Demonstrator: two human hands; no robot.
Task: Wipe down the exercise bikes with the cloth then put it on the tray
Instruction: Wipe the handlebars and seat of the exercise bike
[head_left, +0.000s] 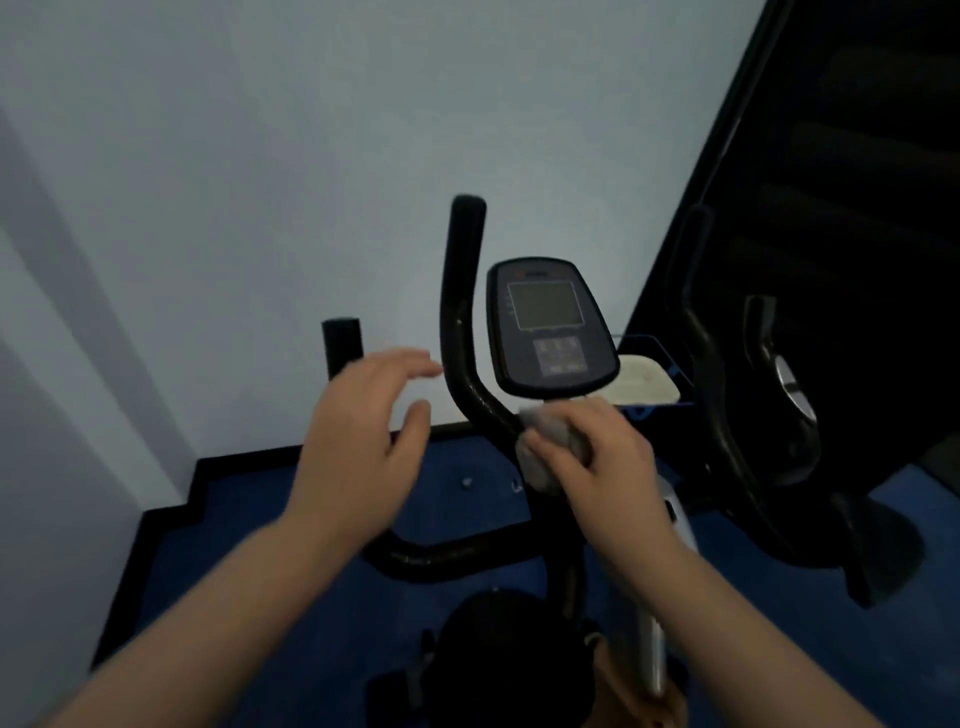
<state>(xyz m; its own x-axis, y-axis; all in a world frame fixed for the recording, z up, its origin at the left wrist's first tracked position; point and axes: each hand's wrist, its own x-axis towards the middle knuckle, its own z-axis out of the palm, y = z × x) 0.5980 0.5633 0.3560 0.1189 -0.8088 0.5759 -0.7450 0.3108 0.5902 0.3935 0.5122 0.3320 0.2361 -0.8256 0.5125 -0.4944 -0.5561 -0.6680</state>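
My right hand (597, 457) pinched the bunched cloth (550, 447) against the handlebar (462, 322), left fingers (410, 364) spread empty; my loose grip risked dropping it.

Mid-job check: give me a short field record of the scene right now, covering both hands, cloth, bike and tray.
left hand: open, fingers spread, hovering beside the upright handlebar, holding nothing
right hand: closed on the cloth
cloth: grey, bunched, pressed to the lower curve of the handlebar under the console
console: screen dark
tray: blue wire, behind the console, holding a pale folded item
second bike: to the right, in shadow
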